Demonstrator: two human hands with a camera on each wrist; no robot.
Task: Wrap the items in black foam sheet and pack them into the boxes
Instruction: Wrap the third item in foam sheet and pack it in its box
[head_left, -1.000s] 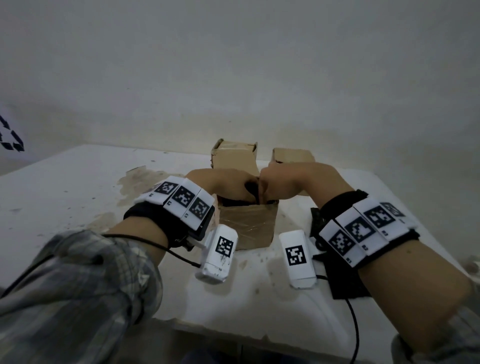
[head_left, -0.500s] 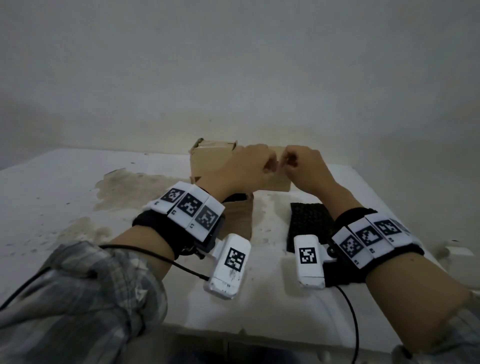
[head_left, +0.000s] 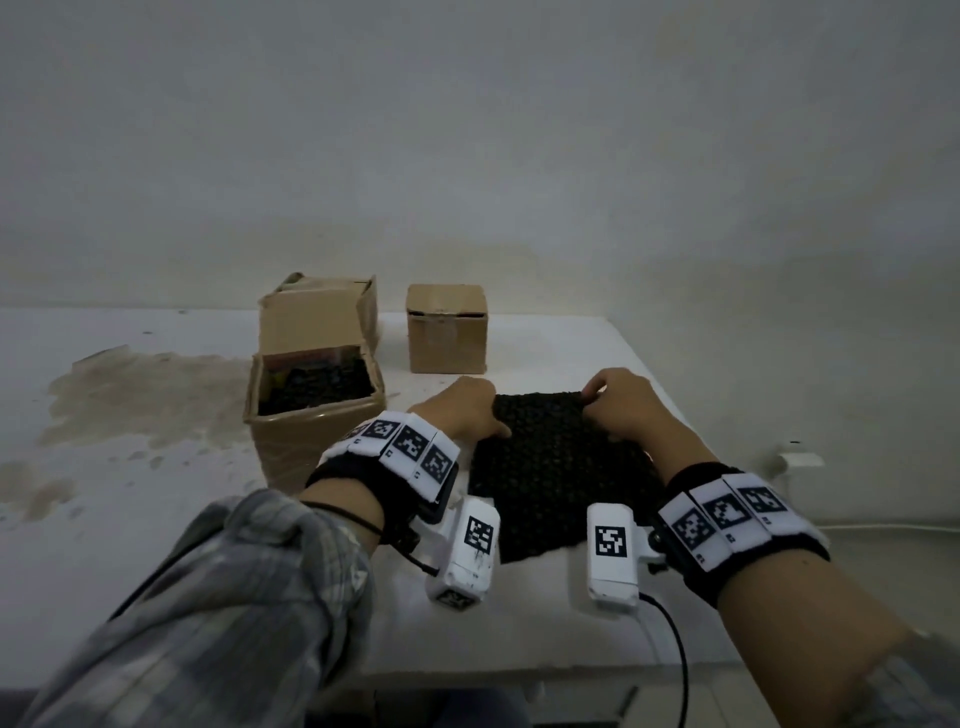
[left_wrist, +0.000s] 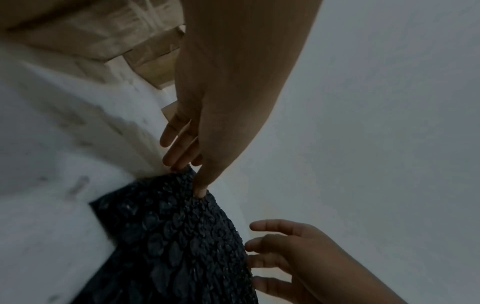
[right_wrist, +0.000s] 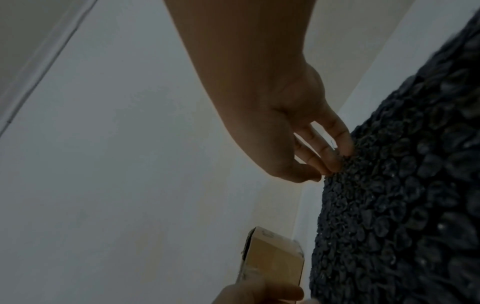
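A black bubbled foam sheet (head_left: 556, 467) lies flat on the white table (head_left: 130, 493), right of an open cardboard box (head_left: 311, 441). My left hand (head_left: 467, 410) is at the sheet's far left corner. In the left wrist view its thumb lies on top of the foam sheet (left_wrist: 168, 246) and its fingers (left_wrist: 179, 160) at the edge, pinching it. My right hand (head_left: 618, 410) is at the far right corner; in the right wrist view the fingers (right_wrist: 337, 156) and thumb close on the foam sheet's (right_wrist: 402, 205) edge. The open box holds a black foam bundle (head_left: 317, 387).
A small closed box (head_left: 447, 332) stands behind the sheet. Another box with raised flaps (head_left: 317, 317) stands behind the open one. A brown stain (head_left: 145, 395) marks the table's left part. A white plug (head_left: 800, 460) and cable (head_left: 883, 527) lie off the right edge.
Both hands have left the open box, passed by the back boxes, and come down on the far corners of the foam sheet. The open box now shows foam inside.
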